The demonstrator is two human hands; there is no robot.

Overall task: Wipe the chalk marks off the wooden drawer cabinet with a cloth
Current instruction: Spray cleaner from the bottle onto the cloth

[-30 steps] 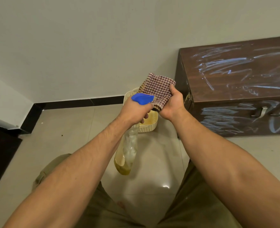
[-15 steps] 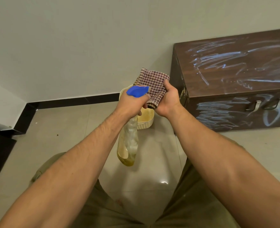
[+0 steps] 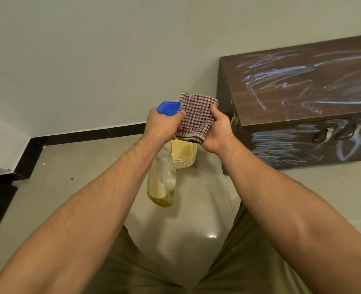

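Note:
The dark wooden drawer cabinet stands on the floor at the right, against the wall. White chalk scribbles cover its top and its front around two metal handles. My right hand grips a folded brown-and-white checked cloth in front of me, left of the cabinet. My left hand grips the neck of a clear spray bottle with a blue head, whose nozzle points at the cloth from close by. A little yellowish liquid lies in the bottle's bottom.
A cream plastic basket sits on the pale tiled floor under my hands, beside the cabinet's left end. A black skirting runs along the wall. My legs in olive trousers fill the bottom of the view.
The view has shifted slightly, so the cabinet sits a little lower in the frame. Both hands keep their hold, with the bottle's head staying at the cloth.

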